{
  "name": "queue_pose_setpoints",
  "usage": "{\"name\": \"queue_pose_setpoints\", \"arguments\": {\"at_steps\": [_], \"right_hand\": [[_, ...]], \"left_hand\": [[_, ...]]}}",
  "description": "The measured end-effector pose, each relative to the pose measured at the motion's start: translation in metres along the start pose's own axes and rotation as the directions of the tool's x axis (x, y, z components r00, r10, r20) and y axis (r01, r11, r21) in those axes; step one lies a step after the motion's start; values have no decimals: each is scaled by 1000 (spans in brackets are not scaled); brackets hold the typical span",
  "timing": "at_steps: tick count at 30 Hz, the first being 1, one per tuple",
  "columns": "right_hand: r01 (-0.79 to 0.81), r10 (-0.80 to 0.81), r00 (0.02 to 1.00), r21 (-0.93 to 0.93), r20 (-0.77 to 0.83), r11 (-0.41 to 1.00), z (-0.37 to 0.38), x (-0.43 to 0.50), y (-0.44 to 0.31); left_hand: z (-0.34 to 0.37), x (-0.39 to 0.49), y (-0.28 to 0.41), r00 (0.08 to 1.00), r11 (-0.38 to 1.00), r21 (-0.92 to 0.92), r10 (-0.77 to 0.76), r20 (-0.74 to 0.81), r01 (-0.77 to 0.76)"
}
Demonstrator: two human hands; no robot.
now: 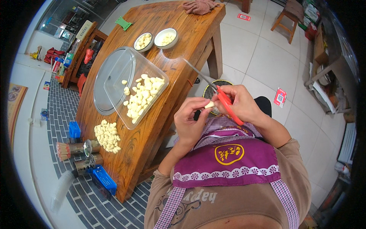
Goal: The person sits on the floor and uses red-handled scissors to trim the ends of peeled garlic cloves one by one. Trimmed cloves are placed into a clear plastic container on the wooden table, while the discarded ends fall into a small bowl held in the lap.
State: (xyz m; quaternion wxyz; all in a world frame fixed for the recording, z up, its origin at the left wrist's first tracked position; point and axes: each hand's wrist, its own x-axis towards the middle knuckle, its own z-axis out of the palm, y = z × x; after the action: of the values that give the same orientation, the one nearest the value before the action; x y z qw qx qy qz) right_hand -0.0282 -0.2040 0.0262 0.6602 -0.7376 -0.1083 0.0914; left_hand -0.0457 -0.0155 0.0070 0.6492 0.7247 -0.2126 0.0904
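Note:
Between the thumb and fingers of my left hand [191,116] is a pale peeled garlic clove [209,105]. My right hand [242,103] grips a pair of scissors with red handles [228,104], its fingertips close to the clove. The metal blades [201,75] point up and away to the left. Below both hands stands a bin with a yellow rim and dark liner [210,92], partly hidden by them. To the left, a clear plastic tub [120,110] on the wooden table [154,126] holds many garlic cloves [144,96].
A loose pile of cloves [107,136] lies on the table near a toothpick holder [64,151] and blue boxes [104,179]. Two small bowls [174,43] hold cloves farther back. Under the tub rests a round glass turntable [100,88]. A cloth [198,7] sits at the far corner.

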Motion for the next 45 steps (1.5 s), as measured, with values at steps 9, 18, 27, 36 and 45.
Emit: {"name": "queue_pose_setpoints", "arguments": {"at_steps": [9, 18, 27, 36, 45], "right_hand": [[-95, 93, 995, 96, 30, 991, -1, -3, -11], [3, -3, 1000, 159, -1, 987, -1, -4, -5], [132, -130, 991, -132, 25, 982, -5, -7, -16], [105, -102, 993, -47, 61, 993, -7, -4, -14], [115, -101, 992, -210, 75, 971, -10, -7, -23]], "left_hand": [[2, 2, 1, 1000, 998, -65, -18, -7, 18], [1, 1, 10, 918, 869, -321, -398, -3, 376], [-8, 2, 5, 917, 882, -251, -380, 124, 399], [-7, 3, 1, 889, 799, -391, -425, 170, 457], [-10, 3, -2, 866, 821, -277, -459, 200, 499]]}}
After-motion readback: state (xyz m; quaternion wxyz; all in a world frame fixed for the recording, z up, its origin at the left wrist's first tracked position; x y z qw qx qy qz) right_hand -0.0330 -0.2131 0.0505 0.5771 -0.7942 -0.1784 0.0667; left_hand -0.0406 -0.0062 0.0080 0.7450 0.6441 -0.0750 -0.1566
